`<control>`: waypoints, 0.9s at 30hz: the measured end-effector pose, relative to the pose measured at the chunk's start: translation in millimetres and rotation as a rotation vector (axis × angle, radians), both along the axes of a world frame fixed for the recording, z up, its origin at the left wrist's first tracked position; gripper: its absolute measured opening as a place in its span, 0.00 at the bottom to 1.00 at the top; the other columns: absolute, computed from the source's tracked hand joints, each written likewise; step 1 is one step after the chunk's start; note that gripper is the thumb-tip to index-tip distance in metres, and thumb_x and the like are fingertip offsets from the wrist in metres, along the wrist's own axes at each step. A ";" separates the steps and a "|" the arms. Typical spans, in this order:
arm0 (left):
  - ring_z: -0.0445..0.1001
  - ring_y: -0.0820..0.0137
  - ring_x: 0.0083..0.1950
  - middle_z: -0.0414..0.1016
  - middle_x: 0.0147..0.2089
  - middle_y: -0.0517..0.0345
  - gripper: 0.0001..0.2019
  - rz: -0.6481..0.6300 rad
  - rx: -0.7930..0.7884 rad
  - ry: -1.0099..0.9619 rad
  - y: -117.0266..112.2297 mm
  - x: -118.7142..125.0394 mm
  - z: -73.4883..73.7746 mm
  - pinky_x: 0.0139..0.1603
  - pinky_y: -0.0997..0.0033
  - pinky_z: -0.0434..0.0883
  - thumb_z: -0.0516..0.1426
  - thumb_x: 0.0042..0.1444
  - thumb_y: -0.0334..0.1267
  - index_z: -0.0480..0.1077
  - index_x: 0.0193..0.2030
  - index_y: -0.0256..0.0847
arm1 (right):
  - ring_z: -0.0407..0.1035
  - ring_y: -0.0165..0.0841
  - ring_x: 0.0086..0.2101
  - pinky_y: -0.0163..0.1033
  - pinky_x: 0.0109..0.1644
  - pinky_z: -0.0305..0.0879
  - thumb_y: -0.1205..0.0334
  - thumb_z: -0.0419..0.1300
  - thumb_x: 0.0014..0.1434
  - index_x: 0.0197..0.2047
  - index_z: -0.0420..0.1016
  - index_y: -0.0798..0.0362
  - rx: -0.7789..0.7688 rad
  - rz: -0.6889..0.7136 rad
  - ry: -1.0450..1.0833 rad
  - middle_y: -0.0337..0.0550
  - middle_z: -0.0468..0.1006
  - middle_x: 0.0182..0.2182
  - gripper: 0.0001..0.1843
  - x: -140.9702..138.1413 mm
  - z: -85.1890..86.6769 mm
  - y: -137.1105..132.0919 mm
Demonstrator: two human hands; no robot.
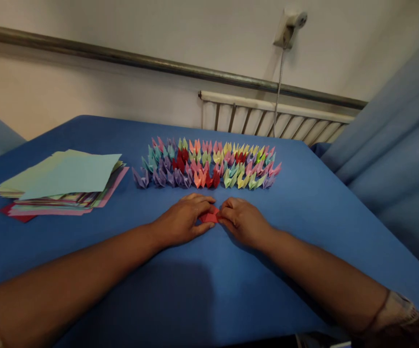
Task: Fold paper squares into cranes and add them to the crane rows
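Red paper (211, 216) low on table (321, 212), directly between my hands | long axis seems to run left to right, ends hidden | left hand (182, 220) holds its left end, thumb and fingers | right hand (247, 221) pinches its right end | neither nearer, both touching

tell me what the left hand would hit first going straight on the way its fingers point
The red paper, which the left hand touches, comes first; just beyond it in that line is the right hand, though exact depth is hard to judge from this one view.
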State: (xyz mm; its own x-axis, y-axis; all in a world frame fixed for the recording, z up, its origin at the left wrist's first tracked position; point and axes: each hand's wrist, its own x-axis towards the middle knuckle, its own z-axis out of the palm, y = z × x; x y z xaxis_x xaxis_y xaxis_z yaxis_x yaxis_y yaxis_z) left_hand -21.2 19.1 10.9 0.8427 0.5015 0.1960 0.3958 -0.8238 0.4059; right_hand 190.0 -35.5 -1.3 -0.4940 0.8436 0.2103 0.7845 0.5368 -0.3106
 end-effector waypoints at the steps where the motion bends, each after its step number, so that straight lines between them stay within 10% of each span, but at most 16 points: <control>1: 0.69 0.59 0.56 0.74 0.53 0.50 0.12 -0.001 0.007 0.009 -0.2 0.4 1.3 0.59 0.56 0.63 0.59 0.58 0.40 0.71 0.49 0.42 | 0.67 0.36 0.39 0.42 0.44 0.63 0.60 0.53 0.67 0.41 0.77 0.53 0.020 0.001 -0.035 0.47 0.74 0.39 0.11 -0.5 1.1 -0.6; 15: 0.71 0.70 0.32 0.75 0.33 0.61 0.07 0.226 -0.199 0.089 -6.8 2.8 13.8 0.31 0.73 0.63 0.54 0.59 0.39 0.71 0.40 0.41 | 0.67 0.36 0.38 0.40 0.41 0.62 0.66 0.53 0.66 0.42 0.77 0.51 0.021 0.071 -0.077 0.45 0.75 0.40 0.10 0.4 -2.3 2.9; 27: 0.71 0.71 0.35 0.73 0.36 0.61 0.04 -0.063 -0.274 0.105 -7.4 -3.8 19.0 0.36 0.74 0.66 0.58 0.56 0.36 0.73 0.38 0.43 | 0.69 0.36 0.41 0.41 0.46 0.64 0.59 0.55 0.66 0.42 0.75 0.54 -0.024 0.135 0.027 0.47 0.75 0.40 0.10 -2.9 6.5 -6.4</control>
